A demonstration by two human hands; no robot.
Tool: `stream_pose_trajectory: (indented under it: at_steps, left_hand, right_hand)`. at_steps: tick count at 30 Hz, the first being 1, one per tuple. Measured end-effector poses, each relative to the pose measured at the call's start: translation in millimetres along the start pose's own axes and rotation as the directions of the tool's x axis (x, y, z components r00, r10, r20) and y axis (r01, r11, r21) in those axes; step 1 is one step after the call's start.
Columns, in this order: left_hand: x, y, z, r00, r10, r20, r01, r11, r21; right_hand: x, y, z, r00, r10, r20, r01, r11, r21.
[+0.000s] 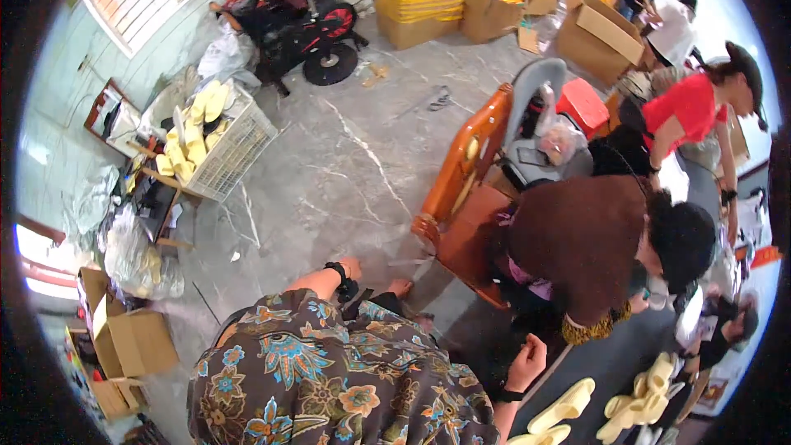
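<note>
My right hand, with a dark band at its wrist, is raised beside the edge of the dark work table. Its fingers are loosely bent and apart, and I see nothing in them. Pale yellow slippers lie on the table near it, with a further pile of slippers to the right. Past my patterned shirt, my left hand hangs over the grey floor, a black watch or band on its wrist. Its fingers are largely hidden, and no object shows in it.
A person in brown sits close on my right, by an orange wooden chair. Others work beyond. A crate of yellow slippers, cardboard boxes and a motorbike stand around the room.
</note>
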State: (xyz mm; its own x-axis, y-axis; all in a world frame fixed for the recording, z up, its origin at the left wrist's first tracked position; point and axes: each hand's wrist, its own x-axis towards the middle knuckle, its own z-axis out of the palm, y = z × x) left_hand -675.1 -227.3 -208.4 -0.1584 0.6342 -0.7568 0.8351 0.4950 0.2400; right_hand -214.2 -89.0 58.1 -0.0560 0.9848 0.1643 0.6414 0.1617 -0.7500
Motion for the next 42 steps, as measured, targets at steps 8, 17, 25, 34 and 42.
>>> stream_pose_trajectory:
  at_steps: [8,17,25,34,42]
  left_hand:
    - [-59,-29,-5,0.972,-0.066,-0.224,0.028,0.985,-0.168]
    - [-85,-79,6,0.989,-0.065,0.129,0.073,0.995,-0.062]
    - [-36,-170,-46,0.906,-0.401,-0.137,0.22,0.722,-0.656]
    - [48,-319,-172,0.909,-0.361,-0.21,0.2,0.817,-0.541]
    - [127,-380,-393,0.863,-0.393,-0.316,0.113,0.761,-0.639]
  right_hand:
    - [79,-51,96,0.925,-0.278,0.26,0.255,0.96,0.117]
    - [128,-123,163,0.917,-0.301,0.262,0.208,0.92,0.331]
    - [205,-192,240,0.967,-0.135,0.215,0.048,0.928,0.369]
    - [238,-203,301,0.96,-0.127,0.249,0.177,0.966,-0.189]
    - [222,-279,295,0.976,0.067,0.209,-0.005,0.958,-0.286]
